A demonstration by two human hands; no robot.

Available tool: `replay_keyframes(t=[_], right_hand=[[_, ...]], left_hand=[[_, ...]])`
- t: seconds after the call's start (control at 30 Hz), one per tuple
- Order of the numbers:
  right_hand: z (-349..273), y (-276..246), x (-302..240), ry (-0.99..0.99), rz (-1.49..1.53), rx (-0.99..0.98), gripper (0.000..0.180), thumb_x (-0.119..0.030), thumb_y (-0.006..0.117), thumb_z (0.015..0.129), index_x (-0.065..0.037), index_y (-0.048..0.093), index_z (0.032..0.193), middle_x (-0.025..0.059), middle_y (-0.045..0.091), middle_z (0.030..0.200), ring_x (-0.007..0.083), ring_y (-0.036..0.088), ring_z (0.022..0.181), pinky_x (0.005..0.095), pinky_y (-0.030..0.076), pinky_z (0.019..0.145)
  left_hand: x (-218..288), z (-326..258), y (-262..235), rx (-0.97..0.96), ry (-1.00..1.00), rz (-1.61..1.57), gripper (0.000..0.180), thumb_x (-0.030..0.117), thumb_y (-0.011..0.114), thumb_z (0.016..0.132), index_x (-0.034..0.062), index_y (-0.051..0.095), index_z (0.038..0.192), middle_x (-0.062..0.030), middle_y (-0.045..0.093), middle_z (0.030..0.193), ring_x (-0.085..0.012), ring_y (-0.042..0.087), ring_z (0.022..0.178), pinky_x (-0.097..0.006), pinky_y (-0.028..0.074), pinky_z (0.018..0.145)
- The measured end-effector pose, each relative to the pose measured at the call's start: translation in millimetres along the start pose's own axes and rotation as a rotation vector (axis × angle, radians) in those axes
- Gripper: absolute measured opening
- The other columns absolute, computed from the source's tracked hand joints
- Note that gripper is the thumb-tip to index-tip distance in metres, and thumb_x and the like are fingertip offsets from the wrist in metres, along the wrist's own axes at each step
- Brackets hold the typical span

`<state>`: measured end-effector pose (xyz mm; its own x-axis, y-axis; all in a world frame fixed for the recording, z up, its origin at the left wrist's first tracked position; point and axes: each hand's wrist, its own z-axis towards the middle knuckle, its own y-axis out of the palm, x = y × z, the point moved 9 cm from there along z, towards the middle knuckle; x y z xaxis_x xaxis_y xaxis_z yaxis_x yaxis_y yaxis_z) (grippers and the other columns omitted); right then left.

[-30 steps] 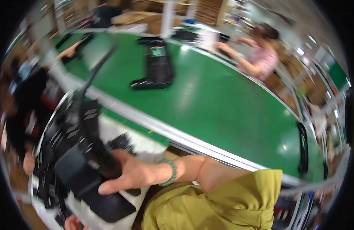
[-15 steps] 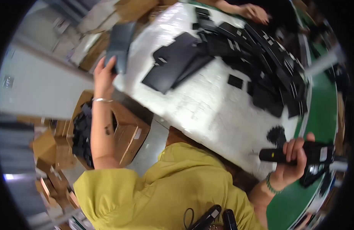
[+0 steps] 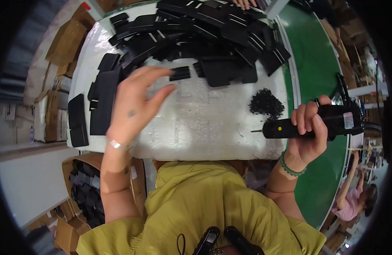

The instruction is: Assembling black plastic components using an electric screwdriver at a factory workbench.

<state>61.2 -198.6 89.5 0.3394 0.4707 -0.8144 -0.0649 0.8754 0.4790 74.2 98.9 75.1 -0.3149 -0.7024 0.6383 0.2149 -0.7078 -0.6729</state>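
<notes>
My right hand (image 3: 308, 127) is wrapped round a black electric screwdriver (image 3: 274, 128), whose thin bit points left over the right side of the white-covered table (image 3: 196, 123). Close beyond the tool lies a pile of small black screws (image 3: 266, 103). My left hand (image 3: 138, 102) hovers over the table's left half, thumb and fingers apart, with nothing in it. Its fingertips are near a small black ribbed part (image 3: 180, 73). Beneath and beside this hand lie a long flat black panel (image 3: 104, 102), partly covered by it, and another black panel (image 3: 78, 121) at the table's left edge.
Many black plastic parts (image 3: 196, 25) are heaped along the far side. Left of me stands a cardboard box (image 3: 73, 163) filled with black pieces. A green surface (image 3: 308, 76) runs along the right. Another person's hand (image 3: 245, 3) shows at the far edge.
My left hand has let go of the dark flat part and moved from beyond the table's left edge to above the table. My view has turned; the right hand still grips the screwdriver.
</notes>
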Motion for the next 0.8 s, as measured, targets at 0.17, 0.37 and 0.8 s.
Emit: replay_keyframes(t=[0.17, 0.37, 0.8], right_hand=[[-11, -13, -22, -0.067, -0.025, 0.022, 0.039, -0.006, 0.051, 0.076, -0.001, 0.043, 0.113, 0.0000, 0.036, 0.058, 0.0096, 0.035, 0.047, 0.0244, 0.032, 0.052], [-15, -40, -31, -0.082, -0.031, 0.156, 0.037, -0.005, 0.051, 0.076, -0.001, 0.043, 0.112, 0.0005, 0.036, 0.059, 0.0092, 0.035, 0.048, 0.0239, 0.032, 0.051], [-23, -58, -35, -0.060, -0.042, 0.209, 0.036, -0.006, 0.053, 0.075, 0.001, 0.043, 0.108, 0.0017, 0.040, 0.060, 0.0096, 0.038, 0.048, 0.0243, 0.034, 0.051]], left_hand=[[12, 55, 54, -0.027, 0.186, -0.029, 0.020, 0.013, 0.068, 0.073, 0.0023, 0.064, 0.089, -0.0126, 0.062, 0.086, -0.0299, 0.057, 0.074, -0.032, 0.046, 0.065], [29, 72, 117, -0.256, 0.290, 0.198, 0.063, 0.045, 0.078, 0.054, 0.0049, 0.059, 0.100, -0.0130, 0.059, 0.096, -0.0298, 0.055, 0.090, -0.036, 0.047, 0.076], [4, 44, 122, -0.692, -0.146, -0.309, 0.038, 0.029, 0.065, 0.075, 0.0044, 0.058, 0.102, -0.0110, 0.064, 0.085, -0.0202, 0.062, 0.072, -0.027, 0.047, 0.064]])
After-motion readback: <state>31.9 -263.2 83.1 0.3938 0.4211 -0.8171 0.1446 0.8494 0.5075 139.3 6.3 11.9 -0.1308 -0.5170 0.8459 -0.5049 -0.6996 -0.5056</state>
